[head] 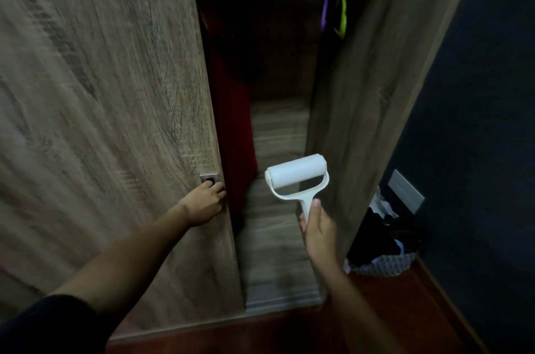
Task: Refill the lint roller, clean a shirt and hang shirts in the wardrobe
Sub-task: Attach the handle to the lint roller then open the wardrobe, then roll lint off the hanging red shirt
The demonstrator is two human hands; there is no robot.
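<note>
Lint roller (296, 172) gripped by the right hand (318, 229); left hand (202, 204) fingers hook the wardrobe door (101, 93) edge.

I have one view only: the wide-angle head camera, looking forward and down from close in front of the wardrobe door (101, 122), facing the dark gap (275, 49) beside it, with the wooden floor (411, 313) along the bottom edge.

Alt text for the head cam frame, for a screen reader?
A person's left hand grips the edge of a wooden wardrobe door beside its small metal handle, while the right hand holds a white lint roller before the dark opening. A red garment hangs inside; a basket of clothes sits on the floor at right.
</note>
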